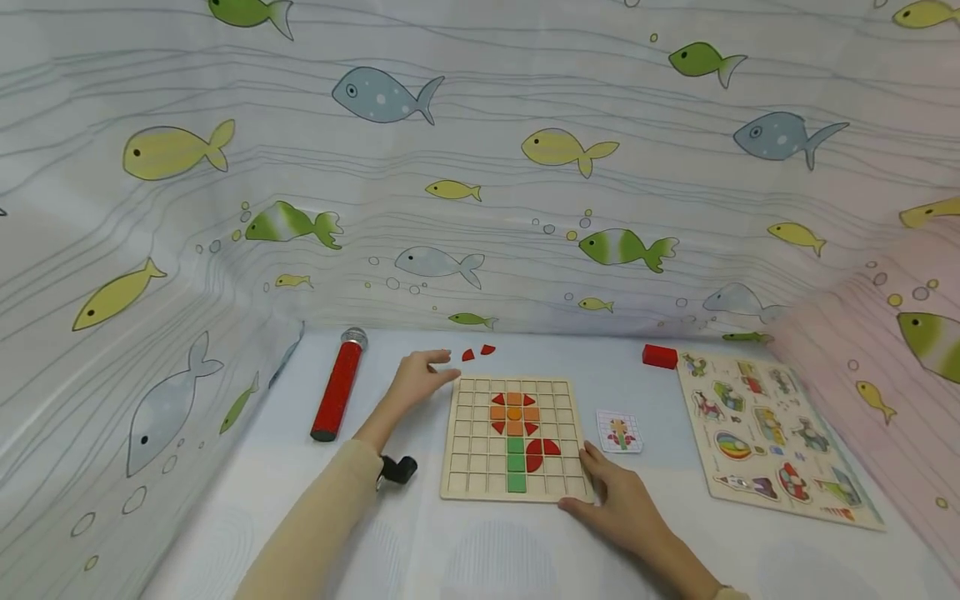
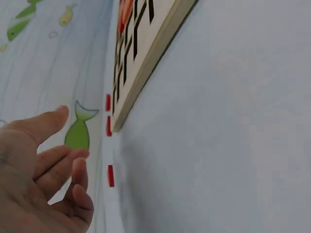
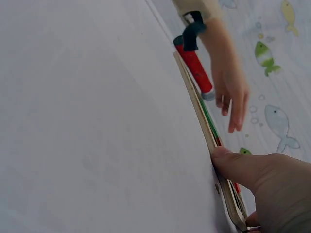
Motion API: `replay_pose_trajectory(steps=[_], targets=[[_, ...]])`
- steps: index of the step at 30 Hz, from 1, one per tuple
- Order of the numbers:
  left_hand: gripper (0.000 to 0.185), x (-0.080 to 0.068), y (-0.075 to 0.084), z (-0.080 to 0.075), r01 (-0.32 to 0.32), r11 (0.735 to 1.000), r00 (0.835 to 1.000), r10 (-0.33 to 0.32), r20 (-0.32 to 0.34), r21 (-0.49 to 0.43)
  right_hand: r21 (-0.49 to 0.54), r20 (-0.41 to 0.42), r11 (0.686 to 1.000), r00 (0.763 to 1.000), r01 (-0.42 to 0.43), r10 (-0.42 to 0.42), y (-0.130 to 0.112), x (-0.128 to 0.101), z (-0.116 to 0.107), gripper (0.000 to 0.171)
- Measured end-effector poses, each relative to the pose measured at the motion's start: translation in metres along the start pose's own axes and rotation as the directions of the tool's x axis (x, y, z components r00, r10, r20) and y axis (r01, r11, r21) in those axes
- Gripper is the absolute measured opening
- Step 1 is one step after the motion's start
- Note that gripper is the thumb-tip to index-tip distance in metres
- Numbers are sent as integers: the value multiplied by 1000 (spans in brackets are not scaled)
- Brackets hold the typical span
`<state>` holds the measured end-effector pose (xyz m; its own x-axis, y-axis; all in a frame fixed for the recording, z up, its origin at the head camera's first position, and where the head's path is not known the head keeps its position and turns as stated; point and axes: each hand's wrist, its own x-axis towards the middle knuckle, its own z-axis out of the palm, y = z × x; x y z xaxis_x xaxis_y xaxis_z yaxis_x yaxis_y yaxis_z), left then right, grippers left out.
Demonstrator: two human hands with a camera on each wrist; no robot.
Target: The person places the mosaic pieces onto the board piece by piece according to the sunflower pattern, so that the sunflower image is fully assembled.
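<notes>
A wooden grid board (image 1: 480, 467) lies flat on the white table and carries a flower made of red, orange and green pieces. My right hand (image 1: 603, 492) holds its near right corner, thumb (image 3: 238, 167) against the front edge (image 3: 201, 116). My left hand (image 1: 431, 371) reaches past the board's far left corner with fingers (image 2: 58, 160) relaxed and holding nothing. Just beyond its fingertips lie small red pieces (image 1: 468, 355), seen as red slivers (image 2: 110, 175) in the left wrist view.
A red cylinder with a grey tip (image 1: 339, 385) lies left of the board. A small pattern card (image 1: 619, 431) sits to its right, then a red block (image 1: 660, 356) and an animal peg puzzle (image 1: 772, 437). Fish-printed cloth walls (image 1: 480, 183) enclose the table.
</notes>
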<state>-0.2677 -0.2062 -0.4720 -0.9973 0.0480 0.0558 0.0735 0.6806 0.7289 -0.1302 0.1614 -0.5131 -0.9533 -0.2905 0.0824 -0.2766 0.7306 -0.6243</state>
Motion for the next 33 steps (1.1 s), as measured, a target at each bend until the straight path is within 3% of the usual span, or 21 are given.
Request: replay_pose_trajectory(steps=[4,7,13,18,28,33], targets=[[51,32,-5,9,-9,1000,1000,9,-24,20,4,9,1000,1000,-21,21,-1,0,0,95],[49,49,-7,18,-9,999,1000,9,-6,34,7,23,999,999,-40,40,-1,-2,1,96],[50,68,-12,31,6,995,999,-9,34,95,-19,14,1000,1000,-11,11,2,-3,2,95],[51,82,-15,32,-20,995,999,17,36,100,-28,-11,999,999,42,-43,6,4,1,93],[42,90,-11,27,-103,988,995,102,12,111,-63,-32,994,995,92,-94,5,15,-6,93],[41,86,-13,34,-99,987,995,95,41,129,-48,-5,997,998,67,-67,5,8,-3,94]])
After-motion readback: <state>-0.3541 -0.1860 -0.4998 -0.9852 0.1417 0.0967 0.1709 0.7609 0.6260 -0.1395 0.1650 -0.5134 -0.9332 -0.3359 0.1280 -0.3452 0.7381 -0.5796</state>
